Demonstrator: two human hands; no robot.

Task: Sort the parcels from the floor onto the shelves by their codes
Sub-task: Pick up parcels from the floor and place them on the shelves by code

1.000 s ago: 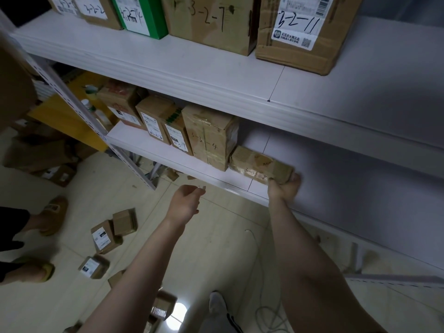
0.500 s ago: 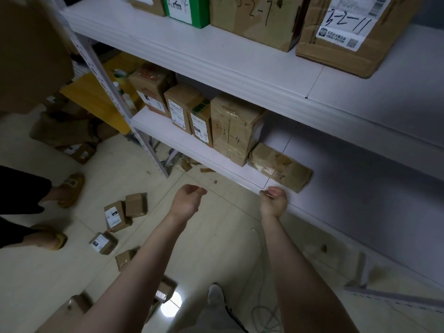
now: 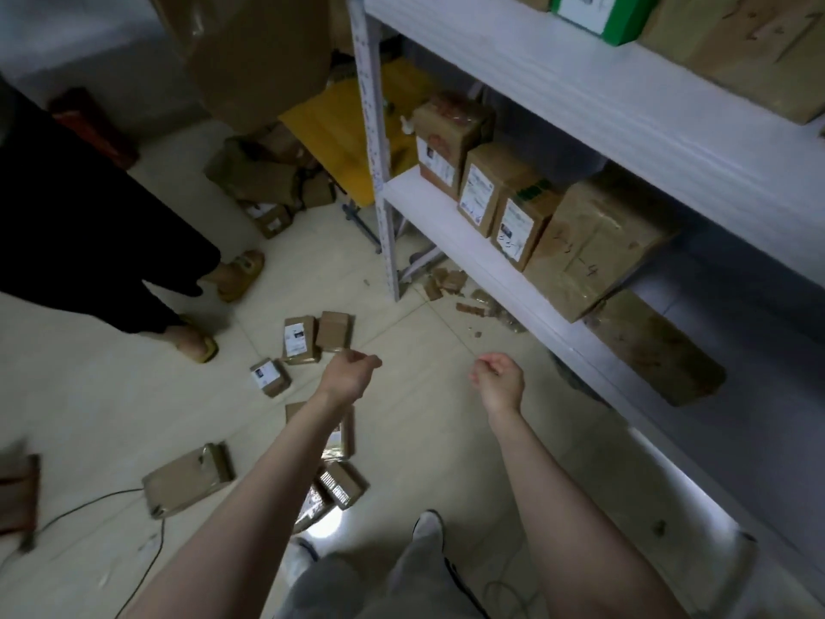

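Note:
Both my hands hang in the air above the floor with loosely curled fingers and hold nothing: my left hand (image 3: 349, 373) and my right hand (image 3: 498, 380). Several small brown parcels lie on the tiles, among them a labelled pair (image 3: 300, 340), a single one (image 3: 269, 377), a flat taped one (image 3: 187, 479) and a barcoded one (image 3: 341, 483) under my left forearm. On the lower shelf (image 3: 451, 230) at the right stand several boxes, with the flat parcel (image 3: 654, 348) lying at the row's near end.
Another person's legs in yellow slippers (image 3: 196, 346) stand at the left. The shelf's white upright post (image 3: 379, 172) rises mid-frame, cardboard scraps (image 3: 446, 281) at its foot. A cable (image 3: 89, 507) trails over the floor at lower left. More boxes (image 3: 263, 180) are piled behind.
My right hand has let go of the flat parcel on the lower shelf and drawn back over the floor. My view has swung left and down toward the parcels on the tiles.

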